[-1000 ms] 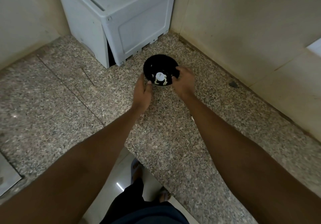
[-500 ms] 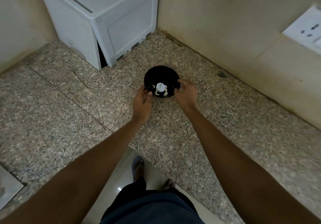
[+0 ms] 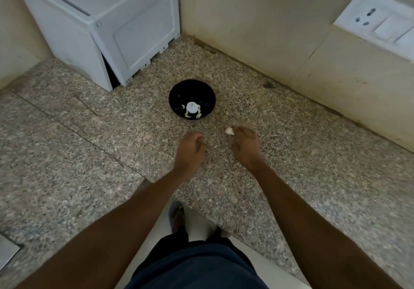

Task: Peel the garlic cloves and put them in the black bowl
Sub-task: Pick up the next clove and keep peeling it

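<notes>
A black bowl [image 3: 192, 99] stands on the speckled granite counter [image 3: 89, 145] near the corner. Inside it lie a white garlic bulb [image 3: 192, 107] and a few pale peeled cloves [image 3: 197, 115]. Both hands hover over the counter just in front of the bowl, apart from it. My right hand [image 3: 245, 147] pinches a small white garlic clove [image 3: 229, 130] at its fingertips. My left hand [image 3: 190, 152] has its fingers curled inward, and I see nothing in it.
A white appliance box [image 3: 107, 26] stands at the back left against the wall. A wall socket and switch plate [image 3: 378, 19] is at the upper right. A dark spot [image 3: 268, 84] marks the counter by the right wall. The counter's front edge runs near my legs.
Both hands have drawn back from the bowl toward me. My right hand now holds a garlic clove taken out of the bowl. The view has tilted up a little.
</notes>
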